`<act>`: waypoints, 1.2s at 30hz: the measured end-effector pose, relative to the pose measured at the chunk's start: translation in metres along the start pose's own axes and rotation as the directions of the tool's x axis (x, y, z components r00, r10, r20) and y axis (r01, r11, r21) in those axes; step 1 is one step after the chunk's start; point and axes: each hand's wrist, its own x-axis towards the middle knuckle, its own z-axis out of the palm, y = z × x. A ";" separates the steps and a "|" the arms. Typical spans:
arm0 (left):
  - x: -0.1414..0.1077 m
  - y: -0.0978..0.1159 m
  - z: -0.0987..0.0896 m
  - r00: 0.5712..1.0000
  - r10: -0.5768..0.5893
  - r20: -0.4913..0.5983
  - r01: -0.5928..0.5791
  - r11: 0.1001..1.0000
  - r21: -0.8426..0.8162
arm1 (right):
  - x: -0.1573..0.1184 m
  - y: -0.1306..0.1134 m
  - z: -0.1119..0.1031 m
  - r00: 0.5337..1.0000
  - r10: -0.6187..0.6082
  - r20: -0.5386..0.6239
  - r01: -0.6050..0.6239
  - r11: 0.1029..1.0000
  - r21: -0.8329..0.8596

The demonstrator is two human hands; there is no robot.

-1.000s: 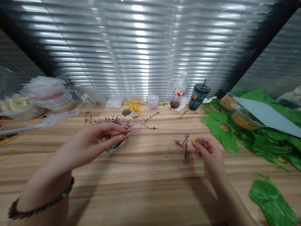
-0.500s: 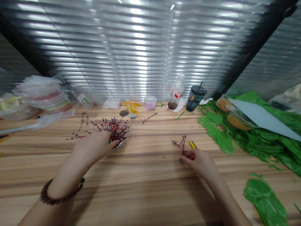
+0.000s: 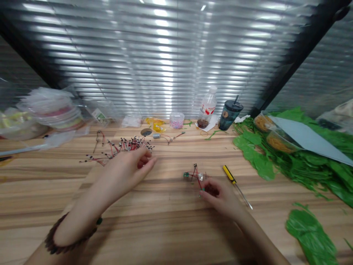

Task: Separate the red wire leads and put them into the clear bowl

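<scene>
My left hand (image 3: 135,165) is in front of the heap of red and black wired parts (image 3: 132,142) and covers some of it. Its thumb and half-curled fingers are apart, and I see nothing between them. Right of centre, my right hand (image 3: 222,195) pinches the end of a small wired circuit board (image 3: 202,190) between thumb and fingers. Red and black wires run from it, with another green board (image 3: 186,175) and a small pale piece (image 3: 200,177) among them. A yellow-handled screwdriver (image 3: 229,174) lies just right of that hand.
Along the back stand a tub of small beads (image 3: 177,120), a bottle (image 3: 206,108) and a dark cup (image 3: 230,114). A grey motor (image 3: 156,136) lies behind the heap. Green plastic sheets (image 3: 303,169) cover the right side, and stacked lids (image 3: 52,110) stand at left.
My left hand has drawn out of the heap, moving right. The right hand has shifted left and slightly nearer with the wired board, and the screwdriver now shows in full.
</scene>
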 end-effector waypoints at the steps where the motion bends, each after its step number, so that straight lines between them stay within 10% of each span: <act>1: 0.001 0.003 0.008 0.998 0.014 0.058 -0.015 1.000 0.014 | -0.003 -0.001 0.001 0.999 0.008 0.049 -0.009 1.000 0.014; 5: 0.002 0.013 0.049 0.945 0.159 0.287 -0.160 0.987 -0.020 | -0.009 -0.003 0.002 0.963 0.059 0.263 -0.042 0.997 -0.068; 8: 0.003 0.017 0.072 0.893 0.221 0.391 -0.217 0.975 -0.056 | -0.007 0.000 -0.005 0.980 0.112 0.164 -0.073 0.972 -0.224; 12: 0.006 0.018 0.085 0.870 0.261 0.419 -0.231 0.965 -0.122 | -0.002 0.010 -0.028 0.998 0.060 -0.030 -0.067 0.912 -0.405; 19: 0.007 0.017 0.090 0.871 0.306 0.384 -0.255 0.950 -0.179 | -0.002 0.015 -0.042 0.990 0.123 0.076 -0.078 0.896 -0.436; 29: 0.006 0.025 0.083 0.945 0.242 0.222 -0.155 0.924 -0.349 | -0.001 0.003 -0.023 0.992 -0.038 0.117 0.028 0.996 0.085; 36: 0.014 0.030 0.078 0.864 0.121 0.489 0.295 0.667 -0.685 | 0.005 -0.003 -0.030 0.983 0.150 -0.110 -0.078 0.867 0.492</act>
